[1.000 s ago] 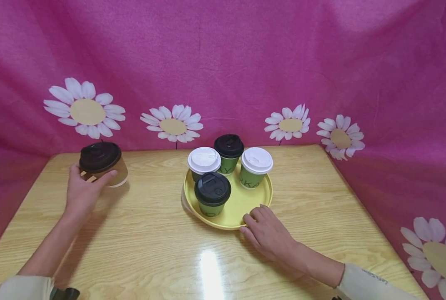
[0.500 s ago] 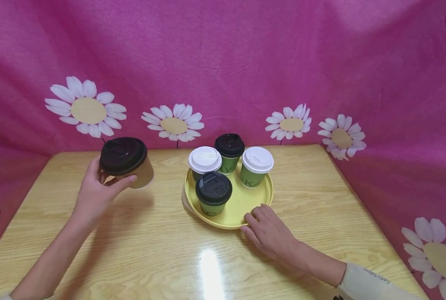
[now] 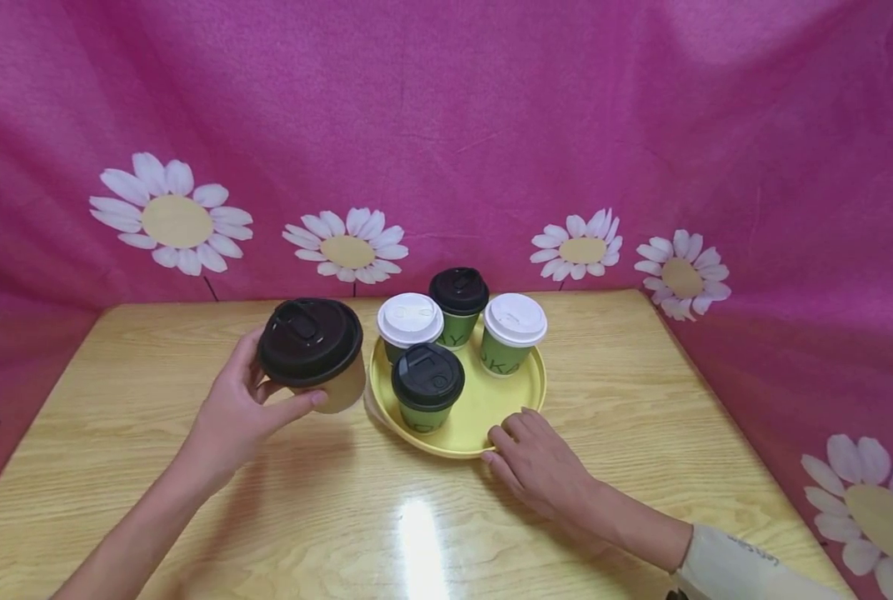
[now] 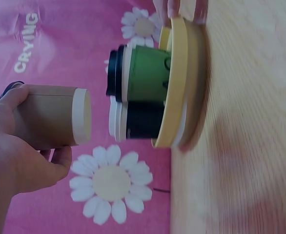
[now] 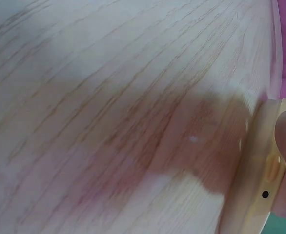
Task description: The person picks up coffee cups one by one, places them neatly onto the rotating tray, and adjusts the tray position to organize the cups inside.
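In the head view my left hand [image 3: 240,408] holds a brown paper coffee cup [image 3: 341,390] with a black lid, raised above the table just left of the yellow round tray [image 3: 446,453]. Thumb and fingers wrap the cup [image 4: 48,117] in the left wrist view; its white base shows. My right hand [image 3: 540,467] grips the tray's near right rim. On the tray stand a green cup with a black lid [image 3: 426,387] in front, a dark cup with a white lid [image 3: 409,321] behind it, a black-lidded green cup [image 3: 459,308] at the back and a white-lidded green cup [image 3: 512,337] at right.
The wooden table [image 3: 626,400] lies under everything, with a bright light reflection [image 3: 421,542] near its front. A pink cloth [image 3: 446,125] printed with daisies stands behind the table and at its sides.
The left hand has carried the brown cup rightward from the table's left side to beside the tray. The right hand, the tray and its cups have stayed in place.
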Motion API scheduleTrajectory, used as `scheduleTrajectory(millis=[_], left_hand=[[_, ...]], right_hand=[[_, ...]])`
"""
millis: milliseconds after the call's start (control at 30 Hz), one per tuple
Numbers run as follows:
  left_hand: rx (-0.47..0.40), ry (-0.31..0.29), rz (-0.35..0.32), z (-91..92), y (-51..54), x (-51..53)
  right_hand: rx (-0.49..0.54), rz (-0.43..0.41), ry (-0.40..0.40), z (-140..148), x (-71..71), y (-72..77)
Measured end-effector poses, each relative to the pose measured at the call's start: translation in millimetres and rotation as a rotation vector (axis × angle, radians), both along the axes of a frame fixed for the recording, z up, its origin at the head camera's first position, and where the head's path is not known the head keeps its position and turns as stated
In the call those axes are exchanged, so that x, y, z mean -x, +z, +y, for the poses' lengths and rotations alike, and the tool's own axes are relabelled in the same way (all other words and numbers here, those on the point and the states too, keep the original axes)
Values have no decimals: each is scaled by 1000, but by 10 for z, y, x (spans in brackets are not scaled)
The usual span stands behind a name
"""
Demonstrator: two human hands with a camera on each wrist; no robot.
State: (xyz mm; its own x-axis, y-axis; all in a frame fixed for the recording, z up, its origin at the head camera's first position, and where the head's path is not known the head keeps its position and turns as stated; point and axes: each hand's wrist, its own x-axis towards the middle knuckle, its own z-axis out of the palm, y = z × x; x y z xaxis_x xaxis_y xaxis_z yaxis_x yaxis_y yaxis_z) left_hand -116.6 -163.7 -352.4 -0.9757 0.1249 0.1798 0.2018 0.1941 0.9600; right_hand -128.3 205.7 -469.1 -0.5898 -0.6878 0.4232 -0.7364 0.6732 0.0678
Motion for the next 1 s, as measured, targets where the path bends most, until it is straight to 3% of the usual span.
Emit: scheduleTrajectory(millis=[400,600,867,1000], left_hand=[[-67,-126,-6,307,12,-134],[-56,-149,-5,511,-17,-199],[1,-153,-70,824,-60,-341],[-6,-161,-71,988,-107,-376]], right_hand=[[8,-20,-4,-5,-5,-17],[-2,-5,-10,-7,-3,-27],[1,-5,-19,-15,-2,-34],[10,-7,-23,-16,0,-39]])
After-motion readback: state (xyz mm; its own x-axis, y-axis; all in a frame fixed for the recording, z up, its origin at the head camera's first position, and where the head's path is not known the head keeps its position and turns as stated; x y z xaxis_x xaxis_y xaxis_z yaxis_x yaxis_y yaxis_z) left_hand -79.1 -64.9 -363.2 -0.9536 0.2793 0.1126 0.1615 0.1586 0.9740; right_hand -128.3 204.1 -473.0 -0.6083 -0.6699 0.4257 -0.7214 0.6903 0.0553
